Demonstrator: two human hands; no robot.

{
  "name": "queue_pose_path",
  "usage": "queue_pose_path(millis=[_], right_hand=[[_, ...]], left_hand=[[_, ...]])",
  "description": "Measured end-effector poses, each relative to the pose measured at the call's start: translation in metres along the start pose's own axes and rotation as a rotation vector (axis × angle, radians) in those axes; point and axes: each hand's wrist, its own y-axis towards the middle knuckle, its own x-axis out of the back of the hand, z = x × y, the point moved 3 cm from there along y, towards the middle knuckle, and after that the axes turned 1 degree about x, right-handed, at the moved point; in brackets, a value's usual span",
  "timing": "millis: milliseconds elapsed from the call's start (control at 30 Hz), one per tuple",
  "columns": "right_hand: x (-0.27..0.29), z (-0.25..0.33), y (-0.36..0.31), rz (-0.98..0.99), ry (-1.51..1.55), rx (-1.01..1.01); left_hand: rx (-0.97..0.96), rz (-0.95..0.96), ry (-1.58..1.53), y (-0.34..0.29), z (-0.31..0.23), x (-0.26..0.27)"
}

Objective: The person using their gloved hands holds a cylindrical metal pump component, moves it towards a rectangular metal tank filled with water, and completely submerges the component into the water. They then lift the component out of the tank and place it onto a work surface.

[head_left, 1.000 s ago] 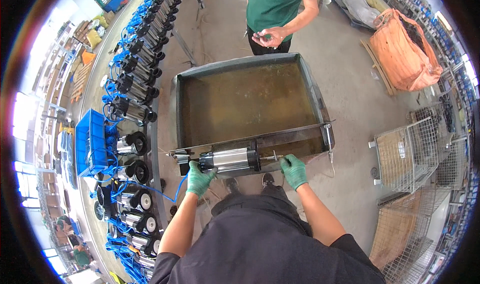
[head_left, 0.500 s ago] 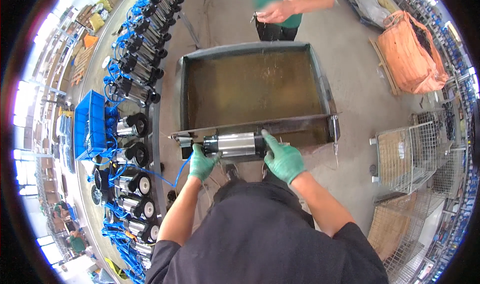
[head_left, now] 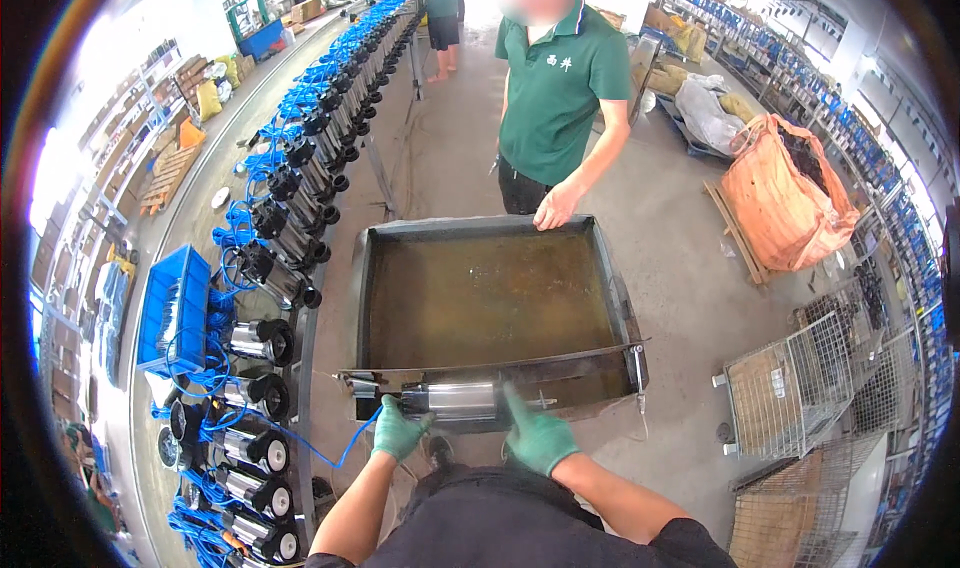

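The co-worker's hand [head_left: 556, 208], raised beyond the tank [head_left: 620, 278] half a second ago, now reaches its far rim. The right hand [head_left: 540, 436], out by the thin rod [head_left: 541, 403] a second ago, is at the cylinder's right end, index finger extended. The left hand [head_left: 398, 431] has thumb and fingers spread at the left end; I cannot tell whether either hand grips. The shiny silver cylinder [head_left: 462, 400] with black ends lies level along the tank's near side. A bar [head_left: 560, 356] crosses just behind; a blue cable [head_left: 345, 453] trails left.
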Motion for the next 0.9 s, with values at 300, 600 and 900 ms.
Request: queue_pose_path(millis=[300, 600, 900], right_hand=[[-0.009, -0.003, -0.007, -0.048, 0.0, 0.012], [0.002, 0.006, -0.006, 0.181, 0.053, -0.106], [-0.011, -0.041, -0.015, -0.232, 0.543, -0.221]], left_hand=[[-0.017, 0.014, -0.147, -0.009, -0.022, 0.008], [0.031, -0.015, 0.036, -0.012, -0.032, 0.015], [0.005, -0.044, -0.102, -0.018, -0.034, 0.008]])
